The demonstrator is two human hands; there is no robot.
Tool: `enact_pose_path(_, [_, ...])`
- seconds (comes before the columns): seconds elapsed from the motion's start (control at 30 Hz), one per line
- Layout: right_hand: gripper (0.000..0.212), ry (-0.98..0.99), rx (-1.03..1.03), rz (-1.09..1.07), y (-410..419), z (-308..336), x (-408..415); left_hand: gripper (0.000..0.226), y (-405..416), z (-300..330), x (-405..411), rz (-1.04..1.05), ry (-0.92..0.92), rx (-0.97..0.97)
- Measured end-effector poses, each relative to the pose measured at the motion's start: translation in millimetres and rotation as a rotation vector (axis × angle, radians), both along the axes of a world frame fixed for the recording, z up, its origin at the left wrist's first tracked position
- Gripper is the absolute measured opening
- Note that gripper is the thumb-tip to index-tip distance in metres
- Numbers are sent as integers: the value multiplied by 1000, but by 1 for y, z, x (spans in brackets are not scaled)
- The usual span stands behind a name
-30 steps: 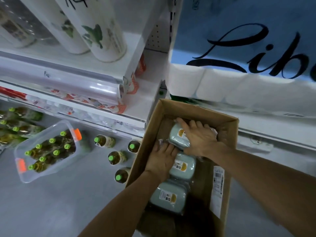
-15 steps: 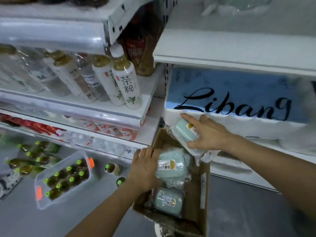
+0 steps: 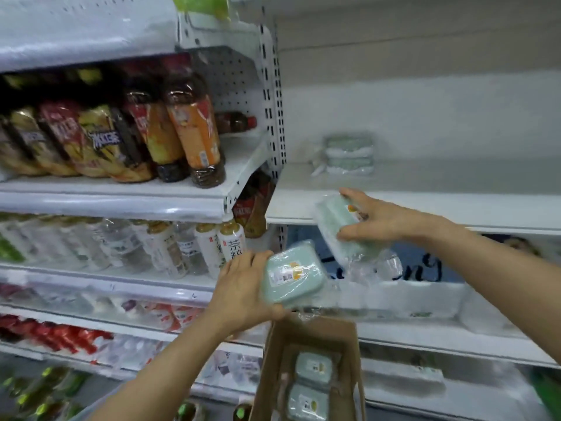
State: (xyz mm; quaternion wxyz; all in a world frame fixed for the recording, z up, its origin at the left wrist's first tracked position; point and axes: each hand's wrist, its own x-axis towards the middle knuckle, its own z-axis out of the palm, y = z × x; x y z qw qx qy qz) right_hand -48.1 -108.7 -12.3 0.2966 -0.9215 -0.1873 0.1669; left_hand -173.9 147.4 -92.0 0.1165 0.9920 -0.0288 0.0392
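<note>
1. A white shelf (image 3: pixel 409 205) is met just beyond the right hand (image 3: pixel 385 221), so stocking room is offered there.
2. A cardboard box (image 3: pixel 349 360) is left open below both hands, so the packs inside can be reached.
3. A stack of packs (image 3: pixel 349 153) is kept above and behind the right hand.
4. A tilted green pack (image 3: pixel 337 226) is clamped in the right hand's curled fingers at the shelf edge.
5. A second green pack (image 3: pixel 291 275) is gripped lower by the left hand (image 3: pixel 243 294), probably waiting its turn.
</note>
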Motion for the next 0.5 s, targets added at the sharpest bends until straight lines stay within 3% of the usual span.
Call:
enact_pose_path(0.1, [87,40,107,-284,-16,15,23,99,-3,19,8,31,0,-130])
enact_pose_path(0.23, [76,-58,149,-629,-26,14,57,97,-6,35,22,37,-20,-227])
enact_pose_path(0.4, [38,-34,-66,-552,-29,18,73,103,-9,53,44,90,-53,-272])
enact_pose_path(0.5, [48,-190,-256,-368,-43,20,85,102,-6,59,57,110,-63,-299])
